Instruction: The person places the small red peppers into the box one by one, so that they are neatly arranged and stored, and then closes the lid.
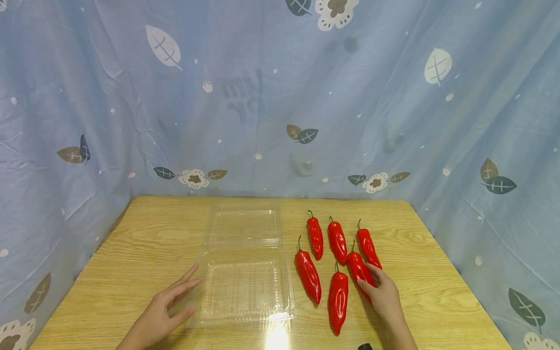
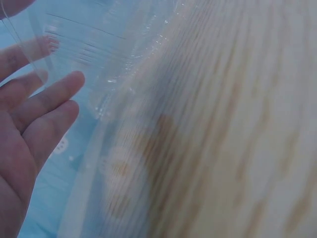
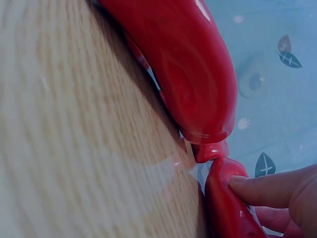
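Observation:
My right hand (image 1: 385, 294) pinches a red chili pepper (image 1: 358, 266) lying on the table, thumb on one side and fingers on the other. In the right wrist view, the thumb (image 3: 265, 188) presses on that pepper's skin. Several more red peppers with green stems lie around it, among them a front pepper (image 1: 338, 302) and a left pepper (image 1: 308, 276). My left hand (image 1: 162, 311) hovers with fingers extended at the left edge of a clear plastic clamshell box (image 1: 286, 291). The box lies unfolded, and no pepper is in it. Left wrist view: the fingers (image 2: 49, 101) are spread beside the clear plastic.
The wooden table (image 1: 144, 243) is bordered by a blue patterned cloth (image 1: 262, 97) at the back and sides. A small black object (image 1: 365, 346) shows at the bottom edge, mostly out of frame. Light glares off the table in front of the box.

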Available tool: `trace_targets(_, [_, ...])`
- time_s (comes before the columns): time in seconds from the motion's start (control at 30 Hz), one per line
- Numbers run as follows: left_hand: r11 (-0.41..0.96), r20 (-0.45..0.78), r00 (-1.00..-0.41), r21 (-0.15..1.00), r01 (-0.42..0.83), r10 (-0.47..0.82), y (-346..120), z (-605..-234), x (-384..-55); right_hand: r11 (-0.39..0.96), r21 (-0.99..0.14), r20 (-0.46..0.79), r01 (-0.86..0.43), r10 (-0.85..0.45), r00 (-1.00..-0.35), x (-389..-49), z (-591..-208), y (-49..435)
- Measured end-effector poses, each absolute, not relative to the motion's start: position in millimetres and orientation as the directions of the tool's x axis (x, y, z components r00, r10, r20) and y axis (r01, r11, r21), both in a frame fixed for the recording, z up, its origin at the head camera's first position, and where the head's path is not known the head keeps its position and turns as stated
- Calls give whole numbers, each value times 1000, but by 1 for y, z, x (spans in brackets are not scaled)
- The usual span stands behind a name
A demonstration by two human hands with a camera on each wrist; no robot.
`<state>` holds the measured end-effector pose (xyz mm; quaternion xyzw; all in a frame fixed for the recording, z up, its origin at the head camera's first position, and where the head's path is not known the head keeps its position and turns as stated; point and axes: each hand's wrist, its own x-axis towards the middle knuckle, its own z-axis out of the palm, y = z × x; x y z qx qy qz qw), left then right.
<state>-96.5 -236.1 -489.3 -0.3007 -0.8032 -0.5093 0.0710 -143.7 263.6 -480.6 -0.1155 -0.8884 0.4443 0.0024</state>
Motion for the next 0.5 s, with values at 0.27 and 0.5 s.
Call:
trace_targets(0.27, [337,404,-825,771,540,397,-236,-489,-96,553,-800,-119,231,232,-966,-144,-481,265])
trace_targets(0.5, [322,431,-806,758,568,406,-237,-491,-97,547,-807,-99,224,249,-963,-142,-478,264])
